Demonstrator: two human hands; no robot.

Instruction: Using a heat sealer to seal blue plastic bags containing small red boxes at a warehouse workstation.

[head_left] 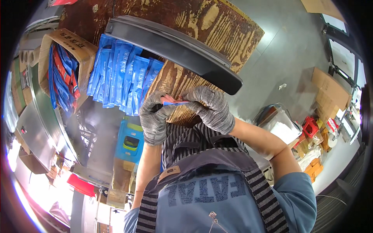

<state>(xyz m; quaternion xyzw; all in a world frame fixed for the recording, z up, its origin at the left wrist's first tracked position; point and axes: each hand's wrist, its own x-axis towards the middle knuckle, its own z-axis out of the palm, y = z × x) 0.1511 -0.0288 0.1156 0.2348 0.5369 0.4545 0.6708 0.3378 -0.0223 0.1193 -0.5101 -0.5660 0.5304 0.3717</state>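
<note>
1. Head view, from where I stood: a thin blue-and-red piece (175, 103) was between the two hands, near the front edge of the worn wooden table (243, 35). It showed nearly edge-on, so I could not tell its full shape.
2. As for progress, many blue packets (123, 73) lay overlapping in a row beside the long dark device (175, 52), and more, blue and red, stood in the cardboard box (83, 44) at the left. I judged the piece in hand to be unfinished; whether the row was done or waiting, I couldn't say.
3. The left hand (154, 118), in a grey knit glove, had its fingers curled in, thumb and fingertips narrowed on the piece's left end.
4. The right hand (208, 106), gloved alike, arched over with its fingertips pinched close at the other end; its exact grip was partly hidden.
</note>
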